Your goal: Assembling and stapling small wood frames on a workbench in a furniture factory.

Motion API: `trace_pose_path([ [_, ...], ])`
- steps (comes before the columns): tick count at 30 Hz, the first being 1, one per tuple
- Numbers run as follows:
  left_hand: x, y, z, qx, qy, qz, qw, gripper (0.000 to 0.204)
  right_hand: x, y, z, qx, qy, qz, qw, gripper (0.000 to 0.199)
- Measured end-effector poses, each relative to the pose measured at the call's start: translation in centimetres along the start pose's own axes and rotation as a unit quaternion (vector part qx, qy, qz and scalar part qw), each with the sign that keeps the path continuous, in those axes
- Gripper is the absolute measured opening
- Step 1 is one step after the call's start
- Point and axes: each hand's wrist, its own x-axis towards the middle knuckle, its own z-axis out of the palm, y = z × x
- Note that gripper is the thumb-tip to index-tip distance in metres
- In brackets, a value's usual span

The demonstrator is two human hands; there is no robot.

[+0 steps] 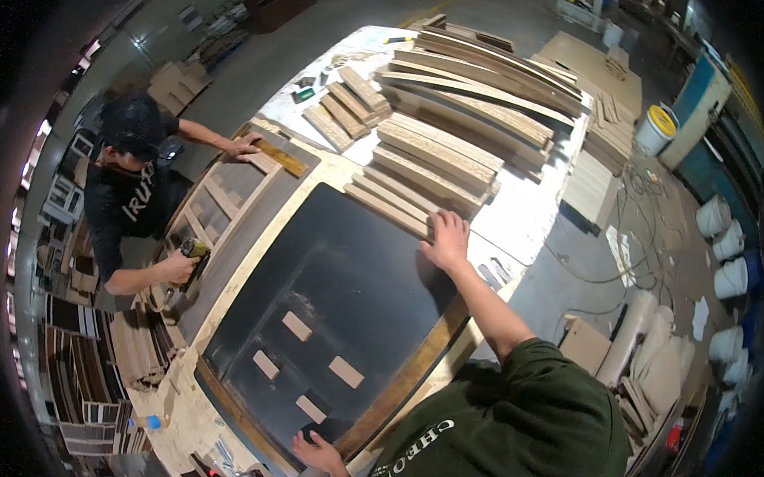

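A large dark panel with brown edges lies on the bench in front of me. Near its lower corner, my left hand has its fingers spread and holds nothing. A small pale wooden block is just beyond those fingers; more small blocks lie scattered on the panel. Pale wooden strips run side by side along the panel's far right edge. My right hand is closed over the near end of a strip, and its fingers cover that end.
Stacked wooden boards and curved pieces crowd the white tabletop behind. At left, a co-worker holds a power tool over a wooden frame. Cables and buckets stand on the right-hand floor.
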Motion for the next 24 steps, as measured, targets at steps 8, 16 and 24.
trace_pose_path([
  [8,0.1,5.1,-5.8,0.062,0.008,0.052,0.997,0.034,1.7,-1.3,3.2,-0.051,0.021,-0.027,0.998,0.064],
  [16,0.9,6.9,-5.7,-0.01,0.034,0.089,0.995,0.029,3.6,0.2,3.0,-0.111,0.052,-0.101,0.987,0.041],
  [24,-1.3,-2.0,-0.2,0.032,0.011,0.047,0.998,0.047,0.8,-2.3,-4.8,0.082,-0.235,0.037,0.968,0.058],
])
